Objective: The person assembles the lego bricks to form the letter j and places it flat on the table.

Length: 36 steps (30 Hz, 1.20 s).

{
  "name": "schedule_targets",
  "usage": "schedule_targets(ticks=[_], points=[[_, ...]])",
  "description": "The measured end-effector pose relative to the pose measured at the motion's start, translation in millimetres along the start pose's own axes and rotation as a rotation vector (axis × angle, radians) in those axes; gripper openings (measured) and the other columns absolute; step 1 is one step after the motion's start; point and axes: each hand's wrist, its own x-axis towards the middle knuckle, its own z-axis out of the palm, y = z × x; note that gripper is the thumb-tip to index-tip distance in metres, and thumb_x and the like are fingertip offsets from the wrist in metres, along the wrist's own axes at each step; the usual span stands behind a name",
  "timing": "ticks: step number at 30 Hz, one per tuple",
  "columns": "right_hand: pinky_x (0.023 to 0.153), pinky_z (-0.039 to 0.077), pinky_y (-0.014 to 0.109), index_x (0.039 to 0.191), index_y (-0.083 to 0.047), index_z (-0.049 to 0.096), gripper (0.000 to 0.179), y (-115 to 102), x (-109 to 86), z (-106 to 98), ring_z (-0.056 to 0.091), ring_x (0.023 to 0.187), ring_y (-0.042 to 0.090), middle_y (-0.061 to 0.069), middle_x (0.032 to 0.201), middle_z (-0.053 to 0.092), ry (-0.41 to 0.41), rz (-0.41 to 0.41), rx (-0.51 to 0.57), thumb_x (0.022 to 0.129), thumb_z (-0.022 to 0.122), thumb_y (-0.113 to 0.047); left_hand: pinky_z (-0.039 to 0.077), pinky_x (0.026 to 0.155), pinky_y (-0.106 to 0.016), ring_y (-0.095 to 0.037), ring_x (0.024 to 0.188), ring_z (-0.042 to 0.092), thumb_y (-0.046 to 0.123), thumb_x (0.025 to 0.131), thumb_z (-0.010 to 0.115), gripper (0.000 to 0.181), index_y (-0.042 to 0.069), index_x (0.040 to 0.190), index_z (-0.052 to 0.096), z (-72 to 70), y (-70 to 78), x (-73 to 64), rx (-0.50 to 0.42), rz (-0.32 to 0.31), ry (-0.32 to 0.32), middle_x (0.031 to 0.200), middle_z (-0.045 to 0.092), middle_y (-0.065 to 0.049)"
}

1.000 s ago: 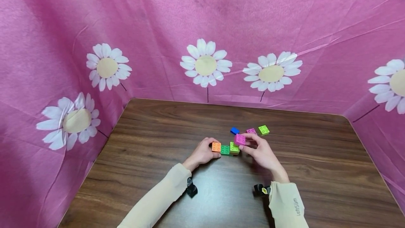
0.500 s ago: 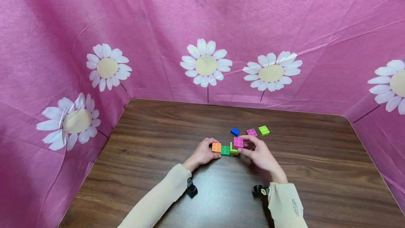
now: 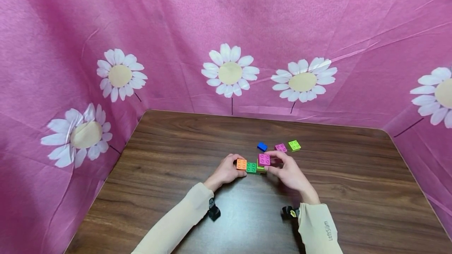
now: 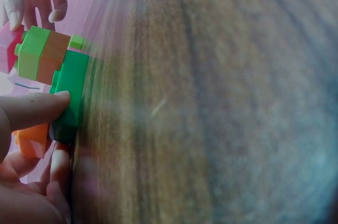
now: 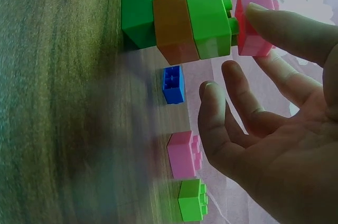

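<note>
Pinched between thumb and finger of my right hand point(image 3: 291, 172) is a pink brick point(image 3: 264, 159). In the right wrist view it is just above a lime brick point(image 5: 210, 23), whose studs show in a narrow gap below it. That lime brick sits on a brown-orange brick point(image 5: 176, 29), stacked on one end of a long green brick point(image 4: 74, 89). An orange brick point(image 3: 241, 164) stands on the green brick's other end. My left hand point(image 3: 227, 169) grips this end, its thumb against the green side and its fingers behind, partly hidden.
Behind the stack, loose on the wooden table point(image 3: 169, 140), lie a blue brick point(image 3: 262, 146), a second pink brick point(image 3: 280, 147) and another lime brick point(image 3: 294, 145). A pink cloth with daisies point(image 3: 176, 30) hangs around the table's far and side edges.
My right hand has moved slightly left and down with the pink brick, which now covers more of the stacked lime brick. My left hand has kept its grip in place.
</note>
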Motion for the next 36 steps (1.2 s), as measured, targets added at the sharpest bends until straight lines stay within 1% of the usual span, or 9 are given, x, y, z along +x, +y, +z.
schedule_targets(ticks=[5, 13, 14, 18, 20, 22, 27, 32, 36], points=[[0.079, 0.049, 0.027, 0.122, -0.002, 0.060, 0.039, 1, 0.5, 1, 0.061, 0.097, 0.025, 0.017, 0.110, 0.066, -0.008, -0.004, -0.016, 0.085, 0.070, -0.004, 0.042, 0.083, -0.035, -0.017, 0.090, 0.052, 0.011, 0.073, 0.082, 0.040, 0.011, 0.109, 0.067, 0.2, 0.7, -0.5, -0.006, -0.007, 0.000, 0.102, 0.059, -0.005], [0.075, 0.049, 0.026, 0.124, -0.002, 0.059, 0.040, 0, 0.6, 0, 0.061, 0.096, 0.024, 0.017, 0.108, 0.066, -0.024, 0.005, -0.013, 0.085, 0.070, -0.004, 0.042, 0.082, -0.035, -0.017, 0.089, 0.052, 0.011, 0.072, 0.083, 0.040, 0.012, 0.109, 0.067, 1.1, 0.7, 0.5, -0.003, -0.006, 0.006, 0.102, 0.059, -0.005], [0.074, 0.049, 0.027, 0.124, 0.000, 0.059, 0.040, -4, -0.1, 0, 0.061, 0.096, 0.026, 0.018, 0.107, 0.066, -0.028, 0.009, -0.015, 0.085, 0.069, -0.002, 0.042, 0.082, -0.035, -0.017, 0.089, 0.052, 0.011, 0.072, 0.083, 0.040, 0.011, 0.109, 0.067, 1.0, 0.7, 0.5, -0.004, -0.005, 0.006, 0.102, 0.059, -0.005], [0.074, 0.050, 0.027, 0.124, 0.001, 0.057, 0.039, -5, 0.7, -1, 0.061, 0.096, 0.027, 0.019, 0.106, 0.066, -0.048, 0.018, -0.032, 0.087, 0.068, -0.003, 0.042, 0.082, -0.034, -0.017, 0.089, 0.052, 0.011, 0.072, 0.082, 0.040, 0.011, 0.108, 0.067, 1.0, -0.2, 1.2, -0.009, -0.005, 0.003, 0.102, 0.059, -0.005], [0.074, 0.050, 0.027, 0.124, 0.001, 0.057, 0.039, -4, 1.3, -1, 0.061, 0.096, 0.026, 0.019, 0.106, 0.066, -0.051, 0.026, -0.046, 0.087, 0.068, -0.006, 0.042, 0.082, -0.033, -0.016, 0.089, 0.052, 0.011, 0.072, 0.082, 0.039, 0.012, 0.108, 0.067, 1.4, -1.5, 2.0, -0.008, -0.004, 0.002, 0.103, 0.059, -0.005], [0.074, 0.050, 0.027, 0.125, -0.002, 0.058, 0.039, 0, 3.0, 0, 0.061, 0.095, 0.023, 0.016, 0.106, 0.067, -0.045, 0.043, -0.057, 0.088, 0.069, -0.013, 0.042, 0.081, -0.032, -0.016, 0.088, 0.052, 0.012, 0.072, 0.082, 0.039, 0.012, 0.108, 0.067, 1.9, -2.6, 2.7, -0.006, -0.005, 0.002, 0.102, 0.059, -0.005], [0.078, 0.047, 0.031, 0.123, -0.006, 0.060, 0.036, 1, 5.4, 3, 0.057, 0.094, 0.020, 0.012, 0.108, 0.066, -0.014, 0.084, -0.094, 0.095, 0.061, -0.029, 0.042, 0.081, -0.032, -0.016, 0.089, 0.052, 0.012, 0.072, 0.082, 0.039, 0.012, 0.108, 0.067, 1.8, -3.4, 2.9, -0.012, -0.009, 0.000, 0.102, 0.059, -0.005], [0.085, 0.045, 0.034, 0.117, -0.006, 0.063, 0.031, 0, 8.7, 5, 0.057, 0.097, 0.019, 0.011, 0.111, 0.066, 0.017, 0.083, -0.098, 0.099, 0.055, -0.030, 0.042, 0.082, -0.033, -0.017, 0.089, 0.052, 0.011, 0.073, 0.082, 0.039, 0.012, 0.108, 0.067, 1.6, -2.4, 2.9, -0.025, -0.016, -0.004, 0.102, 0.058, -0.005], [0.081, 0.047, 0.035, 0.118, -0.004, 0.061, 0.032, -1, 9.9, 6, 0.059, 0.093, 0.021, 0.013, 0.111, 0.065, -0.001, 0.117, -0.042, 0.099, 0.054, -0.029, 0.042, 0.082, -0.033, -0.017, 0.089, 0.052, 0.011, 0.073, 0.082, 0.039, 0.012, 0.108, 0.067, 1.6, -1.8, 2.5, -0.024, -0.014, -0.003, 0.103, 0.058, -0.005]])
